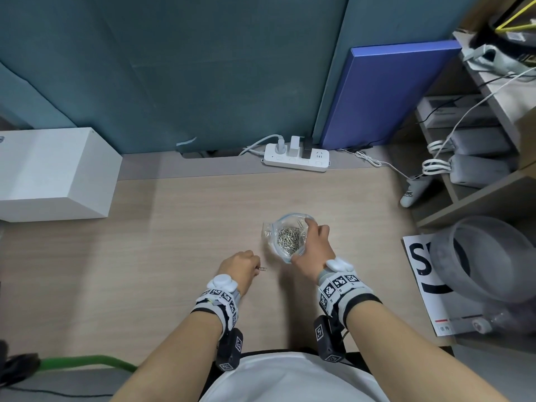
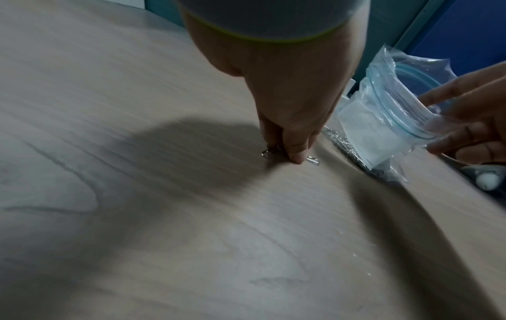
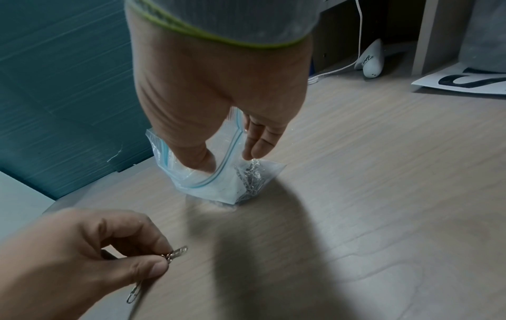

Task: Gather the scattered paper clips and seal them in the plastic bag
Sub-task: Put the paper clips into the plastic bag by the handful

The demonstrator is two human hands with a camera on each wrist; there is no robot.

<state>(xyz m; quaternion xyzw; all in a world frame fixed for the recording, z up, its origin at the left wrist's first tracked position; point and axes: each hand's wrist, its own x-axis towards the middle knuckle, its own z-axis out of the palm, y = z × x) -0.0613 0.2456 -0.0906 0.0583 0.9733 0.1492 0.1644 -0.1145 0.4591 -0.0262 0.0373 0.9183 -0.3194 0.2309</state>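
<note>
A clear zip bag (image 1: 290, 237) stands on the wooden desk (image 1: 188, 227), mouth held wide, with a heap of silver paper clips (image 1: 288, 240) inside. My right hand (image 1: 314, 248) grips the bag's rim, thumb inside the opening (image 3: 201, 160) and fingers (image 3: 258, 138) outside. Just left of the bag, my left hand (image 1: 242, 269) pinches a few paper clips (image 1: 262, 268) between thumb and forefinger, close above the desk. In the right wrist view the pinched clips (image 3: 175, 253) stick out from the fingertips and one clip (image 3: 134, 291) dangles below. The bag (image 2: 389, 121) shows at the right of the left wrist view.
A white box (image 1: 55, 172) sits at the left back of the desk, a power strip (image 1: 295, 158) with plugs at the back edge. A printed sheet (image 1: 429, 282) and a grey roll (image 1: 487, 256) lie at the right, beside shelves with cables.
</note>
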